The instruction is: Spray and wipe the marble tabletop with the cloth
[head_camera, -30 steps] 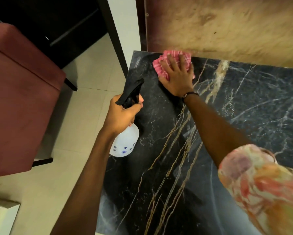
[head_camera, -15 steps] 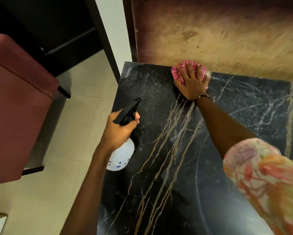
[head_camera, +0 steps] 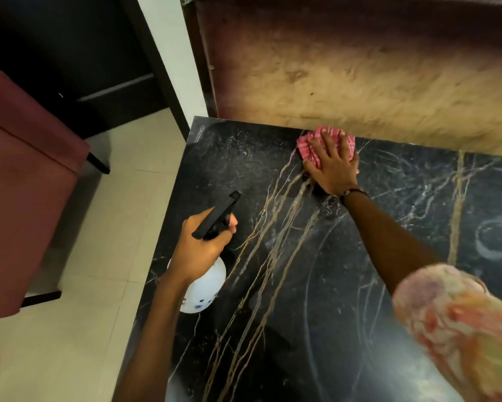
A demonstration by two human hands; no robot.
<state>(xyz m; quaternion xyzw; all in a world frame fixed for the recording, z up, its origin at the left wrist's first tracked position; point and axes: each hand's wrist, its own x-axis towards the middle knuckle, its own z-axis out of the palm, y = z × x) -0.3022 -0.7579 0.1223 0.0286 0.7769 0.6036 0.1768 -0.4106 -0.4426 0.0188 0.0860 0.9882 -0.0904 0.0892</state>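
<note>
The black marble tabletop (head_camera: 316, 300) with gold and white veins fills the lower right. My right hand (head_camera: 332, 163) lies flat on a crumpled pink checked cloth (head_camera: 309, 147), pressing it onto the marble at the far edge, right against the wooden panel. My left hand (head_camera: 199, 250) grips the neck of a white spray bottle (head_camera: 206, 288) with a black trigger head (head_camera: 218, 217), held over the table's left edge, nozzle pointing toward the far side. Faint curved wipe streaks show on the marble.
A worn wooden panel (head_camera: 360, 68) rises behind the table. A maroon upholstered chair (head_camera: 20, 184) stands to the left on pale floor tiles (head_camera: 78, 329). Dark furniture (head_camera: 70, 53) and a white wall strip (head_camera: 168, 47) lie beyond.
My right hand has slid the cloth rightward along the table's far edge, away from the left corner. My left hand has kept the spray bottle near the left edge.
</note>
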